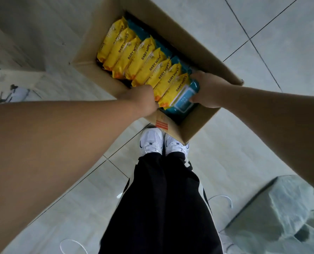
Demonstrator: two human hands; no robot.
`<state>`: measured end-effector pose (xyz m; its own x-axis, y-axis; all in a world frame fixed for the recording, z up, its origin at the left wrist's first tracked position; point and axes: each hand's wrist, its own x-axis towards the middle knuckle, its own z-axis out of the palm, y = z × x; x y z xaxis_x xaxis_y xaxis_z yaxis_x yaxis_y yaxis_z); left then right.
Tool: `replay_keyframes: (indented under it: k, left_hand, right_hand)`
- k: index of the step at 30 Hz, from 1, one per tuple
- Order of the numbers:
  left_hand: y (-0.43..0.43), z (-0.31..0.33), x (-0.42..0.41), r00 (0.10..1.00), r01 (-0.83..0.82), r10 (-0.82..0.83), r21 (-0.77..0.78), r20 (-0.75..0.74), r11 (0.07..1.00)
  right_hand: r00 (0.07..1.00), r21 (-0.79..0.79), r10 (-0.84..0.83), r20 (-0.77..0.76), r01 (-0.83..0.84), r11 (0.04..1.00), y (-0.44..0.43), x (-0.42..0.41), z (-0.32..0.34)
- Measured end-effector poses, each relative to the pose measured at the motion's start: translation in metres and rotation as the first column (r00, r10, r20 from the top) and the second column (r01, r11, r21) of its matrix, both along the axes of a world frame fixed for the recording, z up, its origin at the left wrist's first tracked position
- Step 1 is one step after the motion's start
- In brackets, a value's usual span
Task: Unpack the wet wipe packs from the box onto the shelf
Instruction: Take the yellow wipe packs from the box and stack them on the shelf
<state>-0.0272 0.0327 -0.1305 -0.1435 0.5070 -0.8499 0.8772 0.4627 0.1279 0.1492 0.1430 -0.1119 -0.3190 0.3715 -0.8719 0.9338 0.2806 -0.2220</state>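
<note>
1. The left hand [143, 98] and right hand [206, 90] are closed on opposite ends of the nearest yellow-and-teal soft plastic baby-wipe pack [178, 94], still inside the open brown cardboard box [194, 125].
2. It looks squashy, slick and moderately heavy; gripping both ends suits it.
3. Beyond stands a row of yellow packs [134, 55].

Bare forearms, black trousers [163, 208], white trainers [164, 143]

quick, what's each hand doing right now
Left hand: closed on the near end of the yellow baby wipes pack nearest the person, inside the brown cardboard box.
Right hand: closed on the same pack's far end.
</note>
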Motion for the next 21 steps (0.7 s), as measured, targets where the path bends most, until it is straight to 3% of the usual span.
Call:
replay_keyframes:
  k: [3, 8, 15, 18, 21]
  left_hand:
    - [-0.002, -0.018, 0.005, 1.0, 0.001, -0.001, 0.0, -0.026, 1.0]
    - [-0.008, -0.031, 0.019, 0.997, 0.052, -0.05, 0.036, -0.056, 0.998]
    - [-0.01, -0.046, 0.026, 0.995, 0.057, -0.045, 0.14, -0.085, 0.989]
    - [-0.009, -0.047, 0.022, 0.998, -0.014, 0.023, 0.179, -0.053, 0.984]
    - [-0.01, -0.044, 0.02, 0.993, -0.121, 0.12, 0.265, 0.02, 0.956]
  right_hand:
    - [1.0, 0.006, 0.02, -0.015, -0.02, 1.0, -0.004, -0.008, -0.022]
    - [0.985, 0.099, -0.135, -0.11, 0.146, 0.984, -0.008, -0.018, -0.058]
    - [0.994, 0.203, 0.102, -0.034, -0.093, 0.975, -0.003, -0.024, -0.087]
    - [0.981, 0.21, 0.196, -0.015, -0.188, 0.959, -0.002, -0.023, -0.082]
    - [0.982, 0.201, 0.184, -0.026, -0.176, 0.964, -0.004, -0.019, -0.073]
